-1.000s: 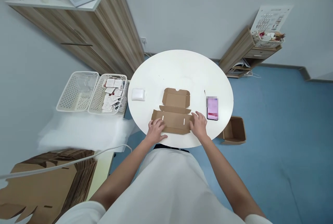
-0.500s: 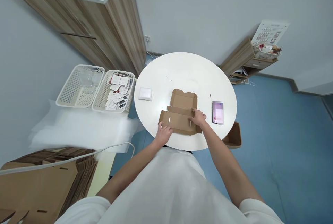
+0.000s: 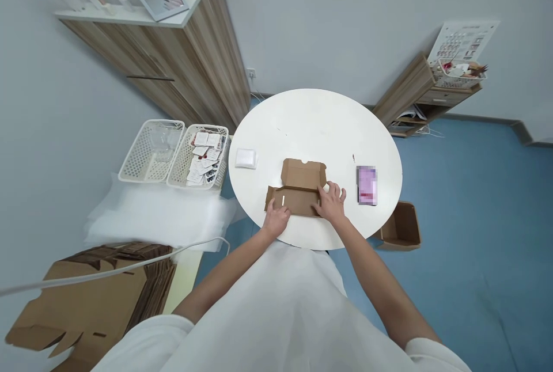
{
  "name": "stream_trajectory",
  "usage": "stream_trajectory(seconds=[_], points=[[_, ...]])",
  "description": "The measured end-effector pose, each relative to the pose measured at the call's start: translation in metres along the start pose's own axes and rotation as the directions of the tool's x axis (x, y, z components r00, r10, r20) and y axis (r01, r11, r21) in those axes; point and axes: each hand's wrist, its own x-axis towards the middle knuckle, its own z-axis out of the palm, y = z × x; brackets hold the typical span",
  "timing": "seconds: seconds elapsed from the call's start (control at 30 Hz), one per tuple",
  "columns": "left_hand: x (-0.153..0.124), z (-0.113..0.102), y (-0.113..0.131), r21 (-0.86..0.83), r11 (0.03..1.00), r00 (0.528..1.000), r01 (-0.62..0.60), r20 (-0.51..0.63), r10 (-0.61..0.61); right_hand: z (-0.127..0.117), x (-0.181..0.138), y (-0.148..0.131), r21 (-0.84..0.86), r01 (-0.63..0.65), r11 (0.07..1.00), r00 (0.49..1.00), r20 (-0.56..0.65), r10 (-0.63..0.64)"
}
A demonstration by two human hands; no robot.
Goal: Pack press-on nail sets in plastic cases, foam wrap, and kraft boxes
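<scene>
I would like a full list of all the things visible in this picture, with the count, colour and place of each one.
table: 1, white, round, centre
cardboard blank: 1, brown, partly folded, near side of the table
packet: 1, white, on the table, left of the cardboard blank
phone: 1, dark with pinkish screen, on the table, right
mesh baskets: 2, white, left of the table; one holds cards
foam sheets: several, white, in front of the baskets
flat cartons: 1 stack, brown, lower left
open carton: 1, brown, floor, right of the table
cabinet: 1, wood, back left
shelf unit: 1, wood, back right
left hand: 1, on the blank's left end
right hand: 1, fingers spread, on its right end
</scene>
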Motion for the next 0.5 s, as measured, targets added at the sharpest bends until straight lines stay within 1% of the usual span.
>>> stream_trajectory(seconds=[0.1, 0.23, 0.3, 0.37, 0.43, 0.47, 0.5], points=[[0.001, 0.000, -0.001, 0.054, 0.998, 1.000, -0.009, 0.008, 0.009, 0.001, -0.006, -0.003, -0.068, 0.095, 0.993, 0.995, -0.034, -0.097], [0.005, -0.002, -0.002, 0.037, 0.999, 1.000, 0.005, 0.020, -0.006, 0.008, -0.011, -0.003, -0.102, 0.193, 0.976, 0.981, 0.033, -0.191], [0.005, -0.006, -0.001, 0.013, 1.000, 1.000, 0.002, 0.024, -0.003, 0.014, -0.013, -0.002, -0.112, 0.202, 0.973, 0.979, 0.057, -0.197], [0.003, -0.012, 0.000, -0.005, 1.000, 1.000, -0.030, 0.008, 0.030, 0.018, -0.015, -0.003, -0.118, 0.173, 0.978, 0.984, 0.053, -0.168], [-0.002, -0.018, -0.001, -0.015, 0.999, 0.997, -0.032, -0.064, 0.031, 0.022, -0.016, -0.004, -0.110, 0.140, 0.984, 0.990, 0.048, -0.135], [-0.006, -0.020, -0.004, -0.021, 1.000, 0.992, 0.006, -0.124, -0.009, 0.024, -0.016, -0.005, -0.105, 0.128, 0.986, 0.991, 0.048, -0.124], [-0.011, -0.022, -0.007, -0.039, 0.996, 0.978, 0.074, -0.191, -0.080, 0.025, -0.016, -0.005, -0.099, 0.121, 0.988, 0.992, 0.049, -0.116]])
